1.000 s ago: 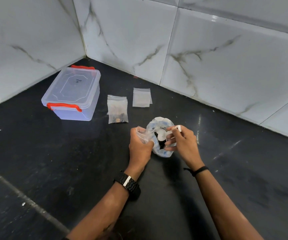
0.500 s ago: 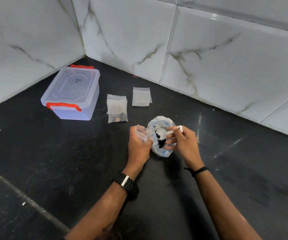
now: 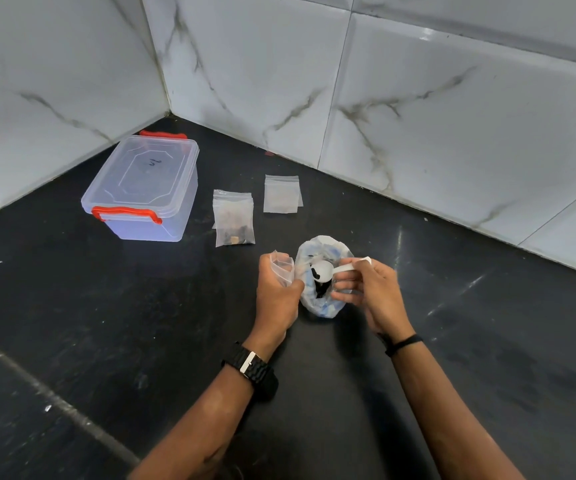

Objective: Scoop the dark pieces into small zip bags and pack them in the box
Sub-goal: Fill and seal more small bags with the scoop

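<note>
Near the centre of the frame, a crumpled clear plastic bag with pale blue patches (image 3: 317, 306) sits on the black counter (image 3: 141, 323), its mouth rolled open. Inside it lie the dark pieces (image 3: 320, 289), small, black and irregular. The right hand (image 3: 369, 292) pinches the handle of a white plastic scoop (image 3: 324, 270), whose round bowl hangs over the open mouth with a dark bit at its left edge. The left hand (image 3: 276, 292), just left of the big bag, grips a small clear zip bag (image 3: 283, 268), held upright with its mouth upward; whether anything is in it I cannot tell.

Toward the upper middle, a filled zip bag (image 3: 234, 220) lies flat, dark and tan bits gathered at its lower end. To its right lies a flat stack of zip bags (image 3: 281, 195). In the upper left stands the translucent box (image 3: 144, 188), lid closed, with red-orange latches on its near and far ends. A black watch (image 3: 253, 367) circles the left wrist.
</note>
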`<state>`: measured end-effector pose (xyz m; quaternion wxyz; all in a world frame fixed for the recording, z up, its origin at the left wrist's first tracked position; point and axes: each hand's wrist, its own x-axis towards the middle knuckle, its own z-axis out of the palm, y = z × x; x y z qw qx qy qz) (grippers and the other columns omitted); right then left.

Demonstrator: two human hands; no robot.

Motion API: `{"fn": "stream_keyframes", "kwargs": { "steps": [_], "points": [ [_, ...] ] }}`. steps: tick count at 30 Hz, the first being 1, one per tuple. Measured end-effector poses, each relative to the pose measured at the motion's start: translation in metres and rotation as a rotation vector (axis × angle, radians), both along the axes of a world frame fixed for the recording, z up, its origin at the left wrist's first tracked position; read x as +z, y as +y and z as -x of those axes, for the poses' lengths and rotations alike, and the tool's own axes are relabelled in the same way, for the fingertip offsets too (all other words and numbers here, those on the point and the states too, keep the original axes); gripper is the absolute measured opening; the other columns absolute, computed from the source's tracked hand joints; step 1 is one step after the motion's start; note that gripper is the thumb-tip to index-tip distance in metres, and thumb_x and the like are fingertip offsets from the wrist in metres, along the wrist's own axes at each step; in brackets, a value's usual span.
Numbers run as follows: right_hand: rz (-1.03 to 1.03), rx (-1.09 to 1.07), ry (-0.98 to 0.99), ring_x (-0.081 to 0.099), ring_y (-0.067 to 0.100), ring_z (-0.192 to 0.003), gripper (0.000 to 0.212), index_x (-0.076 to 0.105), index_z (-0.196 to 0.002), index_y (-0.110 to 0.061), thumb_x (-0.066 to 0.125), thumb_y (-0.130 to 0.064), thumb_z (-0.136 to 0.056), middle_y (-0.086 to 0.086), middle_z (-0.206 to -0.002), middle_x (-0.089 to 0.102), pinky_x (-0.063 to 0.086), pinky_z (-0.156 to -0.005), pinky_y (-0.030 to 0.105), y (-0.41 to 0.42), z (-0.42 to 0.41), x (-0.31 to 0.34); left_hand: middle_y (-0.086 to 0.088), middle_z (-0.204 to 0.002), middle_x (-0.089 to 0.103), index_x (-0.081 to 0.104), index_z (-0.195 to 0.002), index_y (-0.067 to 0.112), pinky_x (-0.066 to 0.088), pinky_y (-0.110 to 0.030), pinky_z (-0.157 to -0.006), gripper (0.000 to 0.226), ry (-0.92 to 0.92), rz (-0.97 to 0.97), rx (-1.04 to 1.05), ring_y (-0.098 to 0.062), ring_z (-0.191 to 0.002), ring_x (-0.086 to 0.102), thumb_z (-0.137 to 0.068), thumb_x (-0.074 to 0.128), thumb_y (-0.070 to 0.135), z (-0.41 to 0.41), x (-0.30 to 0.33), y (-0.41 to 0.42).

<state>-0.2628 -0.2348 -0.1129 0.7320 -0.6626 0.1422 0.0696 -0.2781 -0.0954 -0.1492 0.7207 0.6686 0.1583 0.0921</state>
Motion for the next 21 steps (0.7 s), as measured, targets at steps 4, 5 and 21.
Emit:
{"fn": "stream_keyframes", "kwargs": {
  "steps": [4,5,21],
  "points": [
    [-0.068,-0.009,0.027,0.060,0.017,-0.056,0.025,0.064,-0.099,0.005,0.044,-0.008,-0.095,0.013,-0.071,0.063,0.058,-0.056,0.032,-0.003,0.003,0.003,-0.007,-0.098,0.057,0.047,-0.102,0.020,0.048,-0.029,-0.081,0.043,-0.004,-0.037,-0.010,-0.016,-0.087,0.056,-0.075,0.057,-0.011,0.000,0.001,0.002],
    [-0.070,-0.005,0.024,0.060,0.016,-0.056,0.024,0.064,-0.099,0.005,0.044,-0.008,-0.095,0.012,-0.071,0.064,0.058,-0.056,0.032,-0.003,0.003,0.005,-0.007,-0.098,0.058,0.046,-0.103,0.019,0.048,-0.025,-0.079,0.042,-0.006,-0.050,-0.017,-0.016,-0.087,0.057,-0.075,0.058,-0.009,0.000,0.001,0.002],
    [0.418,0.239,-0.663,0.066,0.010,-0.067,0.017,0.066,-0.106,-0.020,0.053,-0.019,-0.095,-0.002,-0.089,0.069,0.055,-0.059,0.024,0.014,0.041,0.054,0.004,-0.099,0.055,0.054,-0.105,0.025,0.052,-0.034,-0.078,0.044,-0.130,-0.499,0.000,-0.013,-0.090,0.057,-0.071,0.079,0.037,0.013,0.016,0.012]
  ]
}}
